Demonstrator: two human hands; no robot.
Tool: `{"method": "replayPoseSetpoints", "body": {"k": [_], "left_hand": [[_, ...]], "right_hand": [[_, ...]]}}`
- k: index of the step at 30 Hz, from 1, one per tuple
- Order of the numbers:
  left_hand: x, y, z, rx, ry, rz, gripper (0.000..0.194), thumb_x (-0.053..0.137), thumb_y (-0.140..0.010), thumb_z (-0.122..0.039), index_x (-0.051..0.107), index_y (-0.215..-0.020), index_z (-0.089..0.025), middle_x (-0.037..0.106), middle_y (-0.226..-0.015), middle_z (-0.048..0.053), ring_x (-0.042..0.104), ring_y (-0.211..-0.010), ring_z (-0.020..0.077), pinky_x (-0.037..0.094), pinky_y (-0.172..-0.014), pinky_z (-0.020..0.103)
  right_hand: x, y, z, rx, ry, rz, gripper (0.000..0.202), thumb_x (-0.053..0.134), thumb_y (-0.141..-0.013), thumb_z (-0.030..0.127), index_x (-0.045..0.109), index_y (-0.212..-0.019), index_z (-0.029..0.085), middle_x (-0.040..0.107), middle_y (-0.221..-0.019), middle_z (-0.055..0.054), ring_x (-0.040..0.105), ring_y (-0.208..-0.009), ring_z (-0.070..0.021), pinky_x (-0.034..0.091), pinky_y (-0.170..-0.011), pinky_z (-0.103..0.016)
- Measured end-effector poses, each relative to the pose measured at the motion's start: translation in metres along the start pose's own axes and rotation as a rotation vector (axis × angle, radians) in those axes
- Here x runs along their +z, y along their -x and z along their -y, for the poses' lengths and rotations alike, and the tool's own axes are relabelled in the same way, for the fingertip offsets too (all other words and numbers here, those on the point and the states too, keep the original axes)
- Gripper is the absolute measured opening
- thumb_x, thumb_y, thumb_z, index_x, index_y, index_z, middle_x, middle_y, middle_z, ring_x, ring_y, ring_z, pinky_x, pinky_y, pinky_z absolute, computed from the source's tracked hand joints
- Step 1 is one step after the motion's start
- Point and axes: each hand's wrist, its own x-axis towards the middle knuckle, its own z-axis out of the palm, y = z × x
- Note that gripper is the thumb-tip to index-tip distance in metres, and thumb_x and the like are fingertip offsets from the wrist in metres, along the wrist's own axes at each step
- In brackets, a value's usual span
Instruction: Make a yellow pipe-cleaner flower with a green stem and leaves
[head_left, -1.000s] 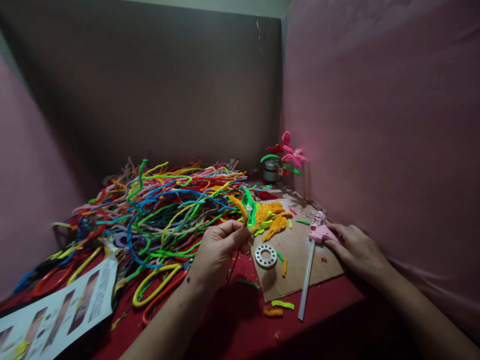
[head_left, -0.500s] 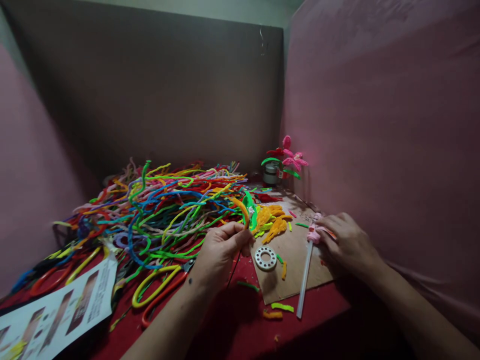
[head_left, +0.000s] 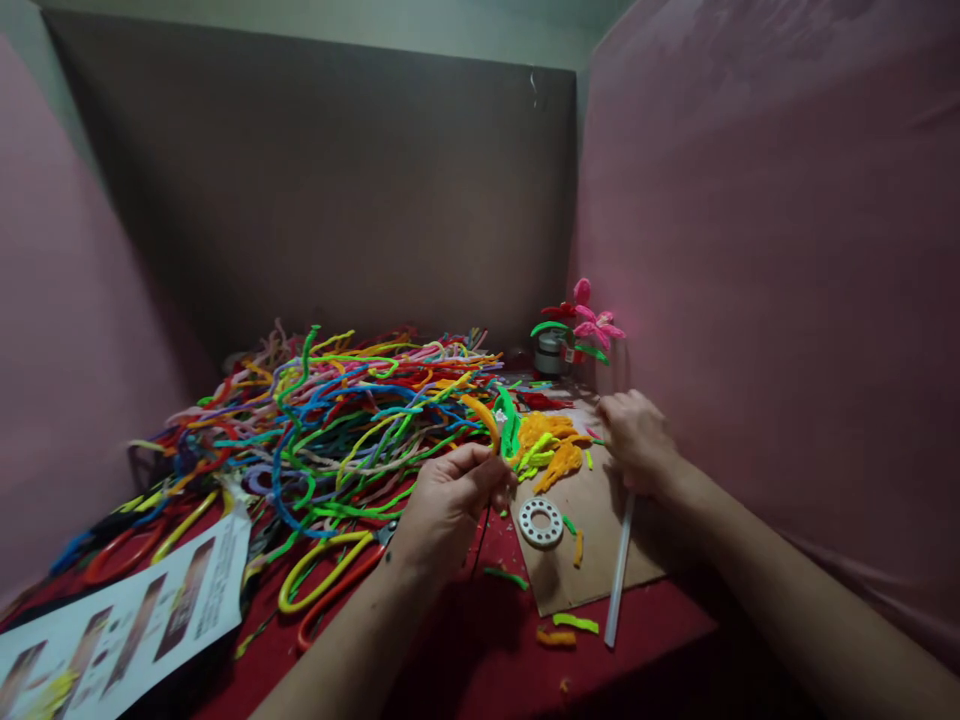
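Left hand (head_left: 454,500): thumb and index pinching the base of an orange fuzzy strip (head_left: 482,415). Strip looks soft, thick, bowed, tip leaning up and left; it's just above the fingers, in front of the chenille stem pile (head_left: 375,420). Thin dark stem (head_left: 478,540) runs down below the same hand. Green fuzzy piece (head_left: 510,425) with small white bits (head_left: 501,416) right beside the strip; can't tell if it's in the pinch too.

Right hand (head_left: 641,440): fingers curled, backs toward camera. What they close on is hidden, so can't tell the grip. Translucent glue stick (head_left: 619,575) pokes out below that hand, angled down past the edge of the cardboard (head_left: 600,530) over the red cloth (head_left: 420,675).

Between the hands, on the cardboard: orange fuzzy clumps (head_left: 561,465), yellow-green strips (head_left: 535,457), white ring with holes (head_left: 540,522). Yellow-and-red-handled tool (head_left: 324,572) left of the left forearm, printed sheet (head_left: 135,625) further left. Pink flower (head_left: 598,327) at the back right.

Vs. half a second ago: right hand has moved forward and left over the pink glue gun, whose body was in view and is now covered. Left pinch unchanged.
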Motion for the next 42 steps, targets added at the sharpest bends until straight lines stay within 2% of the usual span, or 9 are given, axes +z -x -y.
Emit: {"method": "replayPoseSetpoints", "body": {"k": [1,2,6,10,18,22,29,35,42], "left_hand": [[0.000,0.000,0.000,-0.001,0.025,-0.003,0.013,0.065,-0.071,-0.024,0.061,-0.065,-0.013,0.058,-0.059,0.000,0.046,-0.050,0.0057,0.035,-0.053,0.020],[0.001,0.000,0.000,-0.001,0.054,-0.003,0.012,0.065,-0.071,-0.023,0.061,-0.065,-0.013,0.058,-0.059,0.000,0.046,-0.050,0.0056,0.035,-0.053,0.020],[0.004,0.002,0.000,-0.011,0.155,0.026,0.010,0.065,-0.070,-0.020,0.061,-0.066,-0.012,0.059,-0.061,0.001,0.047,-0.050,0.0053,0.036,-0.053,0.019],[0.004,0.002,0.000,-0.038,0.190,0.039,0.010,0.067,-0.068,-0.020,0.063,-0.069,-0.011,0.059,-0.061,0.001,0.046,-0.048,0.0049,0.036,-0.051,0.019],[0.004,0.003,0.001,-0.072,0.236,0.072,0.009,0.066,-0.070,-0.018,0.064,-0.074,-0.010,0.059,-0.062,0.002,0.047,-0.048,0.0045,0.035,-0.049,0.017],[0.004,0.003,0.002,-0.061,0.247,0.077,0.007,0.066,-0.070,-0.018,0.062,-0.072,-0.012,0.059,-0.062,0.001,0.047,-0.048,0.0043,0.035,-0.050,0.017],[0.004,0.001,0.000,-0.029,0.090,-0.008,0.010,0.067,-0.068,-0.022,0.066,-0.072,-0.013,0.062,-0.066,0.001,0.052,-0.059,0.0085,0.039,-0.060,0.021],[0.001,0.003,0.000,0.036,-0.094,-0.072,0.013,0.067,-0.068,-0.026,0.065,-0.066,-0.013,0.058,-0.061,-0.001,0.048,-0.059,0.0090,0.037,-0.061,0.022],[0.005,0.007,-0.003,0.088,-0.260,-0.067,0.018,0.063,-0.071,-0.028,0.061,-0.061,-0.013,0.054,-0.058,-0.001,0.045,-0.057,0.0099,0.035,-0.059,0.023]], "right_hand": [[-0.005,0.005,0.009,0.018,-0.204,-0.072,0.021,0.043,-0.076,0.011,0.063,-0.081,0.010,0.063,-0.083,-0.014,0.052,-0.083,-0.0235,0.037,-0.071,-0.034],[-0.010,0.012,0.020,0.011,-0.477,-0.059,0.019,0.046,-0.076,0.014,0.064,-0.082,0.012,0.063,-0.084,-0.011,0.053,-0.080,-0.0206,0.038,-0.071,-0.033],[-0.021,0.036,0.067,0.107,-1.561,0.408,0.022,0.060,-0.073,0.028,0.065,-0.090,0.015,0.062,-0.072,-0.003,0.048,-0.055,-0.0102,0.037,-0.052,-0.025],[-0.021,0.040,0.093,0.236,-1.942,0.435,0.014,0.068,-0.067,0.024,0.067,-0.076,0.014,0.060,-0.062,0.000,0.045,-0.049,-0.0060,0.032,-0.047,-0.020],[-0.019,0.038,0.098,0.259,-2.051,0.366,0.013,0.069,-0.067,0.022,0.067,-0.077,0.014,0.063,-0.065,-0.002,0.056,-0.056,-0.0112,0.043,-0.058,-0.026],[-0.022,0.038,0.099,0.264,-2.041,0.325,0.009,0.070,-0.065,0.020,0.066,-0.071,0.015,0.061,-0.062,0.000,0.052,-0.052,-0.0085,0.040,-0.052,-0.021],[-0.026,0.032,0.092,0.238,-1.836,0.178,0.009,0.070,-0.064,0.022,0.065,-0.065,0.015,0.057,-0.059,0.001,0.043,-0.051,-0.0073,0.034,-0.050,-0.022],[-0.038,0.027,0.090,0.167,-1.571,0.187,0.014,0.064,-0.068,0.025,0.069,-0.076,0.015,0.057,-0.060,0.002,0.040,-0.052,-0.0072,0.030,-0.048,-0.022],[-0.043,0.027,0.093,0.106,-1.532,0.205,0.010,0.062,-0.068,0.021,0.070,-0.070,0.016,0.051,-0.053,0.003,0.036,-0.049,-0.0064,0.030,-0.047,-0.022]]}}
